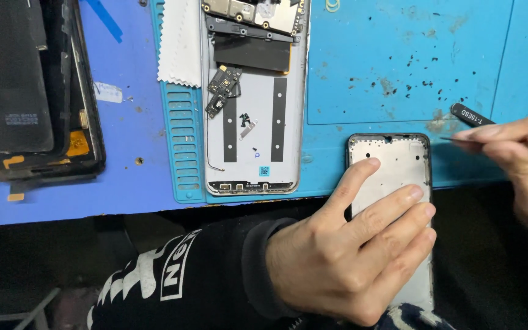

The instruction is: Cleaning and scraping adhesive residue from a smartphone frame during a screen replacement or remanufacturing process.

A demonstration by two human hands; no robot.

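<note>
My left hand lies flat on a silver phone frame at the near edge of the blue mat, fingers spread over its lower half and holding it down. My right hand comes in from the right and pinches black tweezers whose tip points left, just above the frame's top right corner. The lower end of the phone frame is hidden under my left hand.
An opened phone back with a circuit board, a small loose board and tiny screws lies mid-mat. A white cloth sits beside it. A dark disassembled tablet fills the left. The blue mat is speckled with debris.
</note>
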